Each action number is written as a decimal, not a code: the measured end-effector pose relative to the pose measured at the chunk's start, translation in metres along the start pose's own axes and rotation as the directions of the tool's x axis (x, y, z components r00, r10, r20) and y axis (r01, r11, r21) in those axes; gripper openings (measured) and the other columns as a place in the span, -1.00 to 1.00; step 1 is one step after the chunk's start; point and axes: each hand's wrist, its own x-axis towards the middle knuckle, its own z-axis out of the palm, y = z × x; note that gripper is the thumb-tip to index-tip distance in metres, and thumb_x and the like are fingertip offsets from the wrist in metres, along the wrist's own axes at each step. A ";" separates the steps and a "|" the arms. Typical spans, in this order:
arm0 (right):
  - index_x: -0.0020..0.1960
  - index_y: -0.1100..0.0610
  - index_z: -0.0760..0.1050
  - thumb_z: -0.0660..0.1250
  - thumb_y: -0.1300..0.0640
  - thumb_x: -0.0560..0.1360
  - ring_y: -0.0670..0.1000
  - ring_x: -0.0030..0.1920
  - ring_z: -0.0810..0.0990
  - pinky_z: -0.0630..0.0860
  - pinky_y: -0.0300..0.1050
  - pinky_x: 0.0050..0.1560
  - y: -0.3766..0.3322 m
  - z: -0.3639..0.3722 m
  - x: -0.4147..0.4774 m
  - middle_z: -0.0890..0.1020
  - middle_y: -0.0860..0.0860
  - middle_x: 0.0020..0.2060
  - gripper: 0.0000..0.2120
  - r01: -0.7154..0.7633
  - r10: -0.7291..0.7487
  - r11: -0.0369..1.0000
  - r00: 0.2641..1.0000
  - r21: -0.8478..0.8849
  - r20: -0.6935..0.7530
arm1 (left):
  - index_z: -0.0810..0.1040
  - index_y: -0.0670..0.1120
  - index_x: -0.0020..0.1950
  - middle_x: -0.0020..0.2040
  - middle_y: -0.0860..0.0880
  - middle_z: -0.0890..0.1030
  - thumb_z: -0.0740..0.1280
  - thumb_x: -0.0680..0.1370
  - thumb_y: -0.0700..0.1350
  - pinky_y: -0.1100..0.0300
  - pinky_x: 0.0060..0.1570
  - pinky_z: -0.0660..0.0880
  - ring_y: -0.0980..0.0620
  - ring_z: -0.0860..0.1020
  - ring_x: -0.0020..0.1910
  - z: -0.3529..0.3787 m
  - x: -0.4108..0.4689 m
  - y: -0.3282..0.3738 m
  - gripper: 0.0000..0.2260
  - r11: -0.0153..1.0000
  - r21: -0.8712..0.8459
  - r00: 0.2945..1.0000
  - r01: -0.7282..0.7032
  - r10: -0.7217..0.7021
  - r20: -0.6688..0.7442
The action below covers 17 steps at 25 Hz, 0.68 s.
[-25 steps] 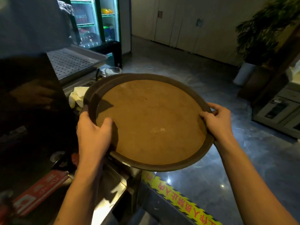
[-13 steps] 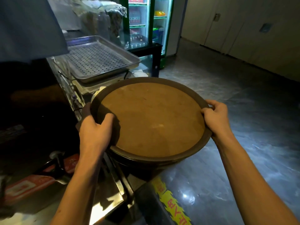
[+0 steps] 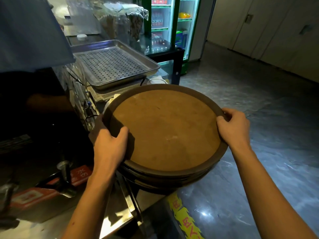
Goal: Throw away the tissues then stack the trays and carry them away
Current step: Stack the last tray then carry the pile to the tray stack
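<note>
A person holds a round brown tray (image 3: 165,130) by its rim with both hands, the left hand (image 3: 110,145) clamped on the near-left edge, thumb lying on the tray's surface, and the right hand (image 3: 233,128) clamped on the right edge. Between the two grips the tray sits on top of a stack of trays (image 3: 165,180) at the corner of a steel counter (image 3: 114,216). Beyond the left grip lies a perforated metal pan (image 3: 112,66); farther back stands a lit drinks fridge (image 3: 170,23).
</note>
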 end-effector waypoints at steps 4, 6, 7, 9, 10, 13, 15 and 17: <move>0.09 -0.03 0.52 0.26 0.25 0.47 -0.21 -0.26 0.48 0.45 -0.23 -0.25 -0.003 -0.001 -0.005 0.51 -0.22 -0.24 -0.73 -0.066 0.061 0.993 0.997 0.096 0.052 | 0.34 0.09 -0.27 -0.35 0.09 0.44 0.33 0.49 0.01 0.22 -0.41 0.30 0.15 0.40 -0.39 -0.003 0.004 -0.003 -0.79 0.997 0.070 0.998 -0.015 0.011 0.064; 0.10 -0.04 0.50 0.26 0.24 0.49 -0.17 -0.21 0.51 0.49 -0.19 -0.24 -0.005 0.000 -0.014 0.54 -0.17 -0.18 -0.74 -0.125 0.112 0.980 0.990 0.154 0.091 | 0.33 0.06 -0.30 -0.40 0.06 0.45 0.33 0.50 0.01 0.21 -0.44 0.29 0.16 0.47 -0.44 -0.007 0.004 -0.001 -0.76 0.993 0.091 0.992 -0.074 0.064 0.104; 0.15 -0.02 0.49 0.26 0.22 0.50 -0.14 -0.18 0.52 0.48 -0.19 -0.24 -0.007 -0.002 -0.022 0.54 -0.18 -0.16 -0.74 -0.149 0.136 0.974 0.987 0.172 0.085 | 0.26 0.10 -0.33 -0.42 0.10 0.41 0.34 0.51 0.00 0.21 -0.44 0.28 0.20 0.47 -0.46 -0.011 0.005 -0.001 -0.70 0.987 0.103 0.986 -0.121 0.108 0.127; 0.21 -0.01 0.46 0.26 0.17 0.52 -0.10 -0.09 0.55 0.47 -0.20 -0.21 -0.007 -0.003 -0.034 0.52 -0.22 -0.14 -0.72 -0.153 0.138 0.975 0.986 0.162 0.095 | 0.28 0.09 -0.29 -0.37 0.10 0.40 0.33 0.53 0.06 0.13 -0.38 0.32 0.17 0.48 -0.39 -0.013 0.007 -0.003 -0.72 0.975 0.125 0.969 -0.182 0.156 0.190; 0.23 -0.02 0.44 0.25 0.16 0.53 -0.09 -0.06 0.56 0.47 -0.21 -0.18 -0.011 -0.002 -0.047 0.52 -0.23 -0.12 -0.71 -0.158 0.149 0.973 0.987 0.168 0.067 | 0.40 0.02 -0.18 -0.31 0.03 0.48 0.30 0.53 0.12 0.08 -0.31 0.39 0.09 0.51 -0.30 -0.019 0.007 -0.004 -0.78 0.968 0.152 0.951 -0.201 0.155 0.267; 0.33 -0.03 0.41 0.23 0.11 0.55 -0.10 0.00 0.54 0.46 -0.25 -0.07 -0.022 0.000 -0.084 0.53 -0.23 -0.03 -0.65 -0.138 0.140 0.973 0.990 0.186 0.006 | 0.18 -0.12 0.48 0.15 -0.15 0.55 0.25 0.52 0.21 -0.11 0.05 0.50 -0.21 0.53 0.09 -0.024 0.004 -0.010 -0.35 0.934 0.196 0.887 -0.300 0.198 0.416; 0.38 -0.04 0.37 0.18 0.10 0.59 -0.09 0.06 0.51 0.43 -0.25 0.02 -0.033 -0.001 -0.115 0.53 -0.18 0.07 -0.64 -0.128 0.139 0.977 0.989 0.173 -0.051 | 0.04 -0.02 0.54 0.38 -0.26 0.37 0.23 0.51 0.25 -0.18 0.23 0.40 -0.32 0.40 0.28 -0.033 -0.004 -0.009 -0.29 0.905 0.202 0.834 -0.374 0.233 0.500; 0.43 -0.04 0.33 0.13 0.07 0.63 -0.12 0.12 0.45 0.35 -0.35 0.03 -0.048 -0.004 -0.151 0.47 -0.17 0.14 -0.63 -0.131 0.143 0.982 0.986 0.136 -0.087 | 0.00 0.02 0.56 0.48 -0.28 0.17 0.23 0.51 0.26 -0.19 0.32 0.27 -0.37 0.24 0.39 -0.047 -0.016 -0.011 -0.26 0.894 0.198 0.789 -0.401 0.228 0.570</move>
